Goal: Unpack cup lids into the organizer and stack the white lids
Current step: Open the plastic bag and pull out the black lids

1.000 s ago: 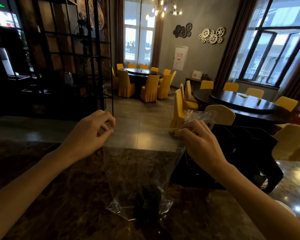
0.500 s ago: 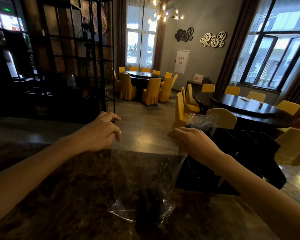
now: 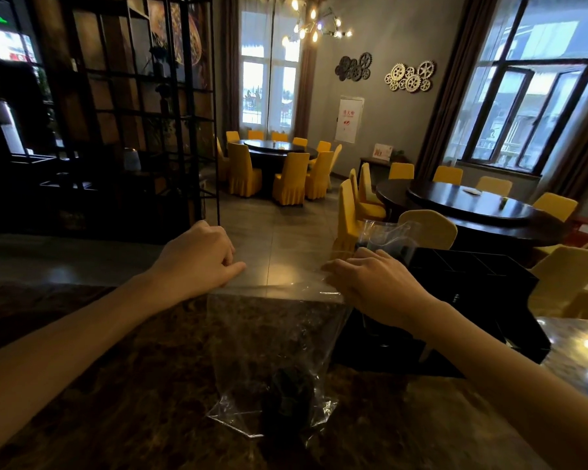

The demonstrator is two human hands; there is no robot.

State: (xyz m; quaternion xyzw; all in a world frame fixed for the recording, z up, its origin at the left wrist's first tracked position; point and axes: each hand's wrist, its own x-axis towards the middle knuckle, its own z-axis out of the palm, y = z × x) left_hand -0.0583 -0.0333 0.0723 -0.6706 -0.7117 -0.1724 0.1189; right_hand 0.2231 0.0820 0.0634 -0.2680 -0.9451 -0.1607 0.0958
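Both hands [image 3: 197, 259] lower on bag [image 3: 275, 337]

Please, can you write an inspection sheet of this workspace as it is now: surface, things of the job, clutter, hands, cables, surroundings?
Surface: dark marbled counter, glossy, with light reflections at the right.
Job's things: clear bag held upright, its bottom on the counter, something dark inside at the bottom; black organizer to its right, with a second clear bag at its far left corner. No white lids seen.
Clutter: nothing seen.
Hands: left hand and right hand each pinch a top corner of the bag.
Cables: nothing seen.
Surroundings: dining room with round tables, yellow chairs, a black shelf, windows, gear decorations on the wall.
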